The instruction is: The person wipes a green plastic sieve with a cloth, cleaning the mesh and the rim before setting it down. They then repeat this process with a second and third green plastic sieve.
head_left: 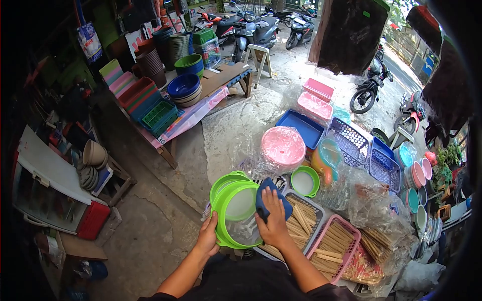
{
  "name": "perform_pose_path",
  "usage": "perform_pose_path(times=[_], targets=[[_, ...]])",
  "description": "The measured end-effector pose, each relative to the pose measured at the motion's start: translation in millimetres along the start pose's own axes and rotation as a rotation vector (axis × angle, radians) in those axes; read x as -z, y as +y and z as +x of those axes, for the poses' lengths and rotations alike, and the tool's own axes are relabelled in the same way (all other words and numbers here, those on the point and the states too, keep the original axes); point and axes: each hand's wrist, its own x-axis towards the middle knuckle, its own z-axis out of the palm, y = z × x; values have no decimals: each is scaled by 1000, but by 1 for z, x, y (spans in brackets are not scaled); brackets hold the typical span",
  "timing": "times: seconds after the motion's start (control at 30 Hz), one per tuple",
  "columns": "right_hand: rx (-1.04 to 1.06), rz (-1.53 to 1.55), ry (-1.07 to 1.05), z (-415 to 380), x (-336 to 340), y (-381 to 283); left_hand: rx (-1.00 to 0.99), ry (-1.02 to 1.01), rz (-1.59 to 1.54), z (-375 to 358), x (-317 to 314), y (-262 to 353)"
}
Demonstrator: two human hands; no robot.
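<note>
My left hand [207, 235] grips the rim of a bright green round sieve [220, 228] with a pale mesh, its fingers wrapped on the left edge. A second green sieve [227, 178] shows just behind it. My right hand [273, 220] holds a dark blue cloth [281, 199] against the right side of the sieve. Below and right of the hands, wooden sticks [301, 218] lie in a grey basket [318, 232], and more lie in a pink basket [353, 246]. A smaller green sieve [303, 181] rests beyond the cloth.
Pink plastic-wrapped containers [283, 146], a blue tray [300, 128] and purple baskets [349, 141] stand ahead to the right. A table [221, 80] with stacked pots and baskets is at upper left. A glass-fronted cabinet [45, 185] stands far left; motorbikes [251, 31] are parked behind.
</note>
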Motion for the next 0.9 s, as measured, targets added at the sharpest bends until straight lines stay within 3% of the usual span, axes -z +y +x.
perform_pose_path(times=[0.27,0.4,0.47,0.53,0.6,0.63,0.7,0.73,0.8,0.83,0.9], targets=[[359,169,-371,-36,-5,-49,7,-29,-11,24,1,6],[386,248,-405,-54,-5,-43,-52,-23,-51,37,18,19],[240,460,-368,-65,-13,-30,-83,0,-129,40,23,27],[136,403,-271,-69,-13,-32,-114,16,-130,35,24,37],[-158,585,-101,-70,-14,-36,-294,64,58,30,28,42],[-194,564,-32,-68,-19,-34,-296,59,55,29,33,41],[-237,564,-13,-62,-23,-45,-471,38,503,24,46,36],[-285,567,2,-60,-25,-52,-472,37,499,19,51,35],[-316,596,28,-54,-42,-61,-504,-12,1049,6,60,35],[-321,544,76,-50,-50,-68,-501,-11,1040,0,64,35],[-343,413,142,-43,-65,-84,-695,-235,1426,-15,71,36]])
